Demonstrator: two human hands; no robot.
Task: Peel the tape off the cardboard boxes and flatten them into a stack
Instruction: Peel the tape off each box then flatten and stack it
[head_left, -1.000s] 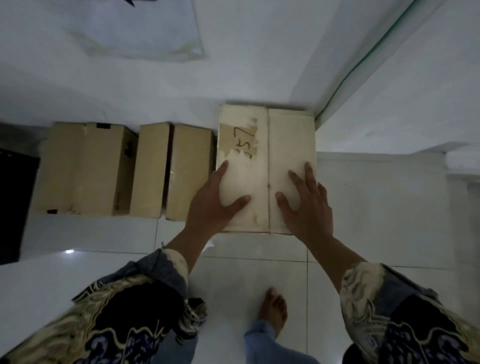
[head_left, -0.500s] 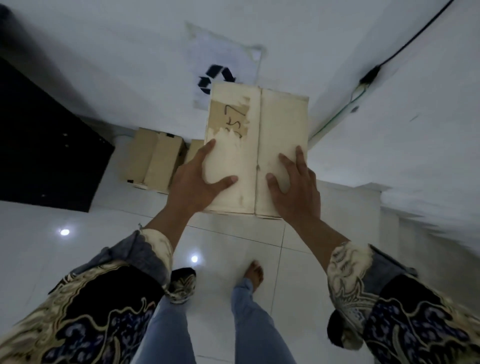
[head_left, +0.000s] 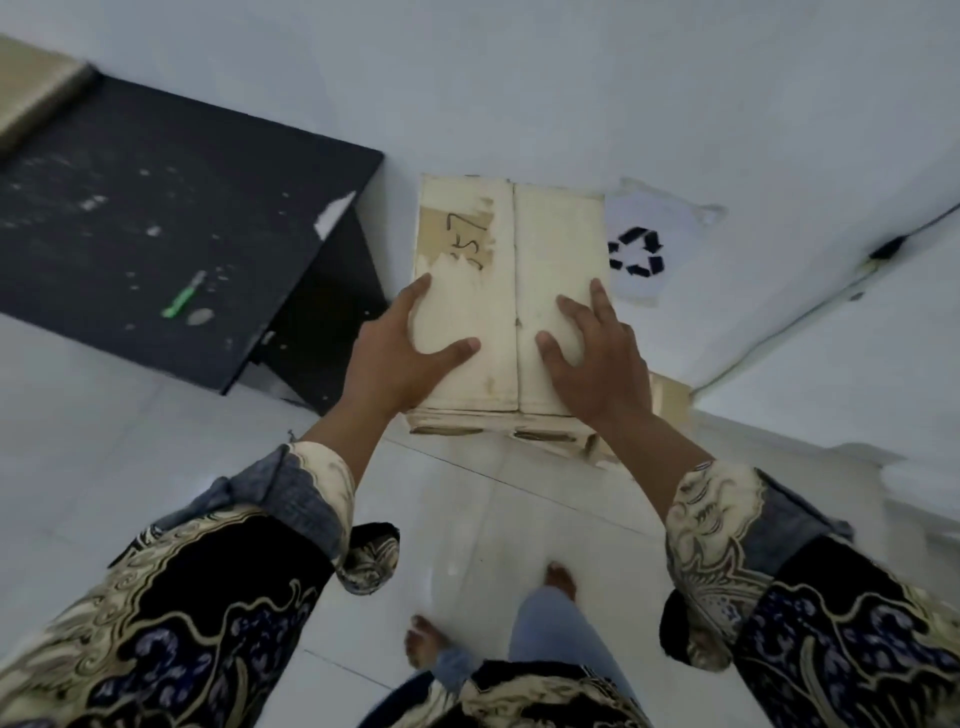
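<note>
Two hands on one cardboard box (head_left: 545, 270), carried above the white tile floor (head_left: 130, 441): left hand (head_left: 400, 364) gripping its left edge, right hand (head_left: 597, 364) gripping its right edge, thumbs flat on top. Left of box, black tabletop (head_left: 156, 223); right of box, recycling sign (head_left: 636, 252).

Hidden and cut-off parts around the carried cardboard box (head_left: 511, 291)

The left hand (head_left: 397, 364) and right hand (head_left: 597, 358) cover its near corners; its underside is unseen. The black table (head_left: 156, 218) runs off the left edge, and the small green object (head_left: 183, 296) on it is too blurred to identify.
</note>
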